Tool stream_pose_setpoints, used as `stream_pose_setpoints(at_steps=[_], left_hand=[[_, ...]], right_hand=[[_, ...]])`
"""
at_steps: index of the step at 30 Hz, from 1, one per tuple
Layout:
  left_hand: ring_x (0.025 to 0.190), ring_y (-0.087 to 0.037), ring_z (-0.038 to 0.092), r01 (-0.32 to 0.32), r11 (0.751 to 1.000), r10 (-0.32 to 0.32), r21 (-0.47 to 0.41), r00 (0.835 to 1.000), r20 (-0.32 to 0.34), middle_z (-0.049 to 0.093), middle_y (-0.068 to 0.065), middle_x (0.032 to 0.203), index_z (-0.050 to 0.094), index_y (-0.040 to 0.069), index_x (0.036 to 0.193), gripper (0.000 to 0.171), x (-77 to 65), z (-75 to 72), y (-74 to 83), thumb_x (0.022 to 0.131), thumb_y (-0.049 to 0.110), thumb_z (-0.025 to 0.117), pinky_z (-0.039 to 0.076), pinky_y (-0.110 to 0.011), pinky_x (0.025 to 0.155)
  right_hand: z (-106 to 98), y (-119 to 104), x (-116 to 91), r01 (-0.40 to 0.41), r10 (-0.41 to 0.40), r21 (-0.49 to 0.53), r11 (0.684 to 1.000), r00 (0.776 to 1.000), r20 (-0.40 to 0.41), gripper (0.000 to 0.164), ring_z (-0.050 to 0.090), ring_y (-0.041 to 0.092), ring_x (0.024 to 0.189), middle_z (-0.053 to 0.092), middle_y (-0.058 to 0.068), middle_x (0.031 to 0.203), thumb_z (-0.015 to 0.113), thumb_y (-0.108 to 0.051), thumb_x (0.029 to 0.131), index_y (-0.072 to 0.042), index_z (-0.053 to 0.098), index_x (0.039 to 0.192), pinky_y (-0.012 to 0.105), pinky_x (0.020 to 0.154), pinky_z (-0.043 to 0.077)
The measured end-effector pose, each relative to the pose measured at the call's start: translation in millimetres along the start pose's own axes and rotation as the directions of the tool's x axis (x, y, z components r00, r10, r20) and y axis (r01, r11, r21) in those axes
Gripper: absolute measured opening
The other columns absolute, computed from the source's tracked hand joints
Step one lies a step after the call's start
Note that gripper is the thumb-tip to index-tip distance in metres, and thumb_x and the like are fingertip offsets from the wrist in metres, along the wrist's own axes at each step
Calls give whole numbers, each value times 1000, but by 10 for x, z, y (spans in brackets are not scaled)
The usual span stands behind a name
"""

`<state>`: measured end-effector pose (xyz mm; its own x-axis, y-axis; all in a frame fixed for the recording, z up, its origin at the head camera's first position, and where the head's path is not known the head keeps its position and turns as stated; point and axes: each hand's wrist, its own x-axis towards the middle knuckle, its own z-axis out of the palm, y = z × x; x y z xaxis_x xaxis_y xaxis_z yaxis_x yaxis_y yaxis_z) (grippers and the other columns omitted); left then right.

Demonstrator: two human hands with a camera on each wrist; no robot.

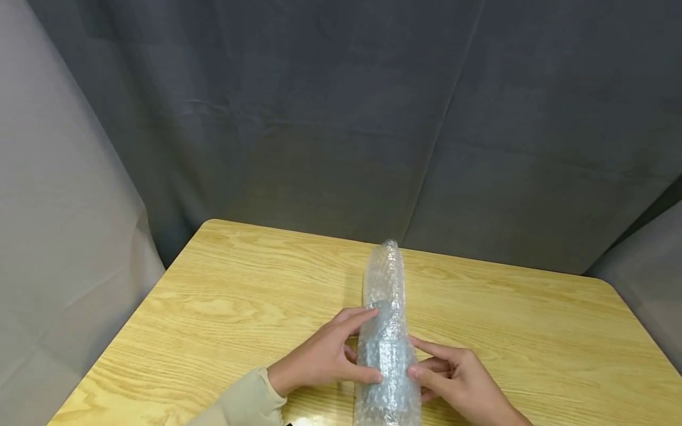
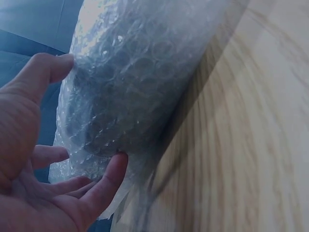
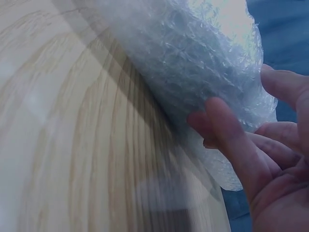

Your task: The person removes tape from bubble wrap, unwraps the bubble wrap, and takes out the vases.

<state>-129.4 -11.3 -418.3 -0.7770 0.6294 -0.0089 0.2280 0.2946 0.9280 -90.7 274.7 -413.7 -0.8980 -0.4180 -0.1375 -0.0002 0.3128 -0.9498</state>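
Observation:
A long bundle of clear bubble wrap (image 1: 391, 361) lies on the wooden table, running away from me, with a greyish-blue object inside whose kind I cannot tell. From its left side my left hand (image 1: 325, 360) holds it, thumb and index finger on the wrap's upper face. My right hand (image 1: 459, 377) grips the opposite side with thumb and fingertips. In the left wrist view, the fingers bend around the wrap (image 2: 130, 72) near the tabletop. The right wrist view shows fingertips against the wrap's (image 3: 193, 58) lower side.
The wood-grain table (image 1: 256, 284) has rounded back corners. A dark grey curtain (image 1: 341, 118) hangs behind it. Pale grey cloth (image 1: 64, 177) stands on the left, and more cloth (image 1: 650, 284) on the right.

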Motion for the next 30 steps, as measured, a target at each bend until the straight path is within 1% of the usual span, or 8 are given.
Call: stream_pose_setpoints(at_steps=[5,12,15,19,21,25,30], left_hand=[[126,-15,57,-2,1000,2,-4,1000,-10,33,1,165,32,31,162,93,-49,-11,-1,86,39,85,57,-21,87],[121,-18,59,17,1000,-17,-20,1000,-12,34,-2,164,33,30,162,92,-86,-28,7,87,38,85,58,-22,87],[125,-19,58,13,1000,-13,-25,1000,-17,34,-2,164,33,30,162,92,-81,-27,-5,87,38,85,58,-22,87],[130,-20,54,-9,999,8,-46,1000,-29,32,0,165,33,28,163,91,-64,5,-46,88,37,84,58,-22,88],[128,-18,54,-23,998,22,-51,999,-33,30,0,166,32,27,163,91,-50,30,-68,88,37,83,58,-22,88],[118,-15,56,-37,998,35,-53,999,-33,27,-1,168,31,27,164,91,-35,63,-97,89,37,82,57,-21,88],[106,-12,61,-27,998,27,-50,999,-17,23,-3,169,29,29,164,92,-34,71,-89,89,39,82,57,-21,88]], right_hand=[[52,-8,1,3,-3,4,1000,1000,-5,58,79,12,90,76,25,115,64,-19,103,4,45,152,37,69,65],[93,-27,28,-38,38,-12,999,999,-28,61,79,14,87,78,23,112,68,-25,101,3,47,152,35,68,65],[98,-33,28,-53,52,-22,998,998,-30,63,79,16,88,78,22,113,69,-27,100,2,48,152,36,69,65],[83,-38,24,-76,76,-13,997,997,-20,66,79,20,88,78,22,112,70,-28,100,3,46,153,36,70,65],[68,-29,29,-84,84,7,996,996,-13,67,79,21,87,78,21,111,69,-28,100,3,45,153,37,71,66],[52,-13,33,-94,94,38,995,996,4,68,78,23,87,78,21,111,69,-28,100,3,43,154,39,72,66],[40,-11,15,-101,100,53,993,995,20,68,78,24,86,77,22,111,69,-27,100,3,41,154,40,73,66]])
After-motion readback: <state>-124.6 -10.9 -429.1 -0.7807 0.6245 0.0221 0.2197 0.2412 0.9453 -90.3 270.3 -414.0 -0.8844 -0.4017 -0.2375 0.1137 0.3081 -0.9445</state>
